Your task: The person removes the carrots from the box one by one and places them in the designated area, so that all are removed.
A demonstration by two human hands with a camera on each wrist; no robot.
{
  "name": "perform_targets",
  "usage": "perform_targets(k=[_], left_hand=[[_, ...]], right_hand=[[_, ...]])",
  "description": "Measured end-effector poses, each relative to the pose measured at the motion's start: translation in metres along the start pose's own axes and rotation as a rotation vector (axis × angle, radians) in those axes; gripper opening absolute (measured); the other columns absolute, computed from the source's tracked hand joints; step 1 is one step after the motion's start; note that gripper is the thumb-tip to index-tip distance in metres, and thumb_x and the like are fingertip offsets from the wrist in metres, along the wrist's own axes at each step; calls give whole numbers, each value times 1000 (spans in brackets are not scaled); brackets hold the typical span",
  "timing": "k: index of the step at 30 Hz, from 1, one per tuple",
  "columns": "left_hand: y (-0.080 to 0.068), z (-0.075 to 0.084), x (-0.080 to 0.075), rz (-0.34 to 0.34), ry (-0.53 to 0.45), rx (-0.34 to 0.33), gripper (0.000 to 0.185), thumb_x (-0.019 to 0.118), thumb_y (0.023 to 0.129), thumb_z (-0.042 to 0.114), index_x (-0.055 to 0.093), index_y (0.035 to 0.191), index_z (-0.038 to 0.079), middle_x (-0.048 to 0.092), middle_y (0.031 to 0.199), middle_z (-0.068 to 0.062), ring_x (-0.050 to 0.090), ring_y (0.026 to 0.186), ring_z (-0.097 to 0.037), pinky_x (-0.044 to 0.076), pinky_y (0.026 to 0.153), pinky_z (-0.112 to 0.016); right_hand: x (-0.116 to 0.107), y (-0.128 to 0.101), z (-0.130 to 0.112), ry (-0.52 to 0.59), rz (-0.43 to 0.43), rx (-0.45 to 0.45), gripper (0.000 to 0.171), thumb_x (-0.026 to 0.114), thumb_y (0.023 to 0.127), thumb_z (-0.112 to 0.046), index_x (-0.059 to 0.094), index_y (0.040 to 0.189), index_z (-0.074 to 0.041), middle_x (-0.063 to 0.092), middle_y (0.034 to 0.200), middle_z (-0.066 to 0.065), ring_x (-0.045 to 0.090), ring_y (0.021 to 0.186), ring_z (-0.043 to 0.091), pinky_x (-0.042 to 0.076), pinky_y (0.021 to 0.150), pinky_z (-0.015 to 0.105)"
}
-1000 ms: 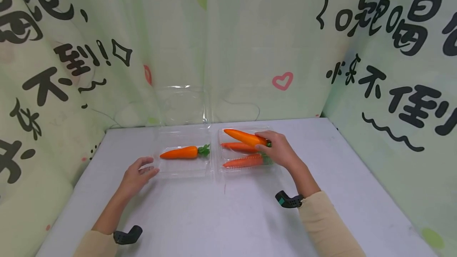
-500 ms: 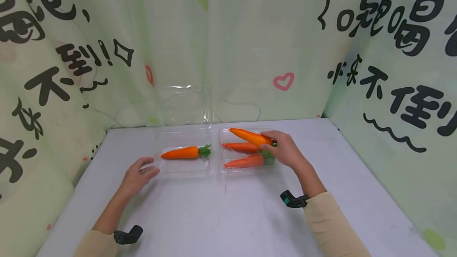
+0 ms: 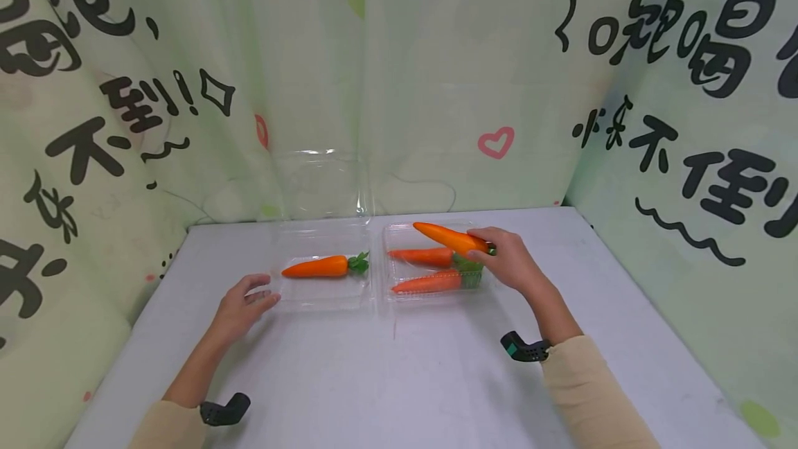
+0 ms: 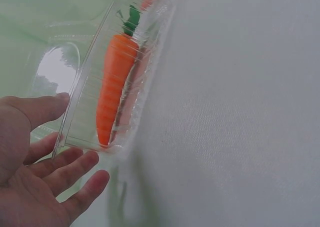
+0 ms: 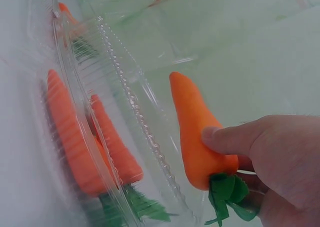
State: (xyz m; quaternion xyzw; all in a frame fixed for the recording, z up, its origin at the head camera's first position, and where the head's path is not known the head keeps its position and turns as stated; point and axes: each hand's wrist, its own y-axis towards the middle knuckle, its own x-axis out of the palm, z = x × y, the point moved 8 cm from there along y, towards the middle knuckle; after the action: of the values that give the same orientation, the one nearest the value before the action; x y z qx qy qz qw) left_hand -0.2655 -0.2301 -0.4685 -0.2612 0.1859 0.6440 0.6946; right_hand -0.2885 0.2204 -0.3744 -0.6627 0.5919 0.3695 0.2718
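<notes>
My right hand grips an orange carrot near its green leafy end and holds it above the right clear plastic box. Inside that box lie two more carrots, one toward the back and one toward the front, tips pointing left. A single carrot lies in the left clear plastic box, its leaves to the right. Beside that box's left wall is my left hand, fingers spread and relaxed; in the left wrist view its thumb and fingers lie either side of the box's edge.
A clear lid stands upright behind the left box. The two boxes sit side by side on a white table. Printed curtains rise behind and at both sides.
My right hand has moved to the right with the carrot, uncovering more of the two carrots' leafy ends in the right box. The left hand has stayed in place.
</notes>
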Motion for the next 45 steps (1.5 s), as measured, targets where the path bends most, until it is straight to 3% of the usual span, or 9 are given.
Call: perform_targets(k=[4, 9, 16, 45], left_hand=[[1, -1, 1, 16, 3, 13, 64, 56, 86, 47, 37, 134, 10, 37, 141, -18, 42, 126, -38, 46, 94, -48], [7, -13, 2, 55, 25, 18, 67, 55, 82, 57, 40, 131, 15, 41, 138, -14, 46, 123, -35, 51, 89, -43], [0, -3, 0, -2, -7, -3, 64, 56, 87, 46, 35, 135, 9, 35, 142, -17, 41, 127, -36, 45, 96, -47], [1, -3, 0, -11, -23, -10, 64, 57, 86, 45, 35, 135, 9, 35, 142, -18, 42, 127, -35, 44, 97, -47]], right_hand=[[-2, -1, 4, 2, 9, 1, 50, 61, 86, -26, 47, 133, -14, 52, 128, 8, 50, 106, 26, 50, 90, 43], [-4, -2, 6, 8, 10, -1, 49, 61, 87, -25, 48, 133, -14, 53, 127, 8, 49, 107, 26, 50, 90, 43], [-5, -6, 12, 18, 12, 16, 50, 61, 87, -26, 48, 133, -13, 53, 127, 9, 49, 107, 26, 51, 90, 43], [-20, -11, 25, 5, 66, 30, 49, 61, 87, -23, 47, 133, -11, 53, 128, 12, 50, 107, 28, 51, 89, 45]])
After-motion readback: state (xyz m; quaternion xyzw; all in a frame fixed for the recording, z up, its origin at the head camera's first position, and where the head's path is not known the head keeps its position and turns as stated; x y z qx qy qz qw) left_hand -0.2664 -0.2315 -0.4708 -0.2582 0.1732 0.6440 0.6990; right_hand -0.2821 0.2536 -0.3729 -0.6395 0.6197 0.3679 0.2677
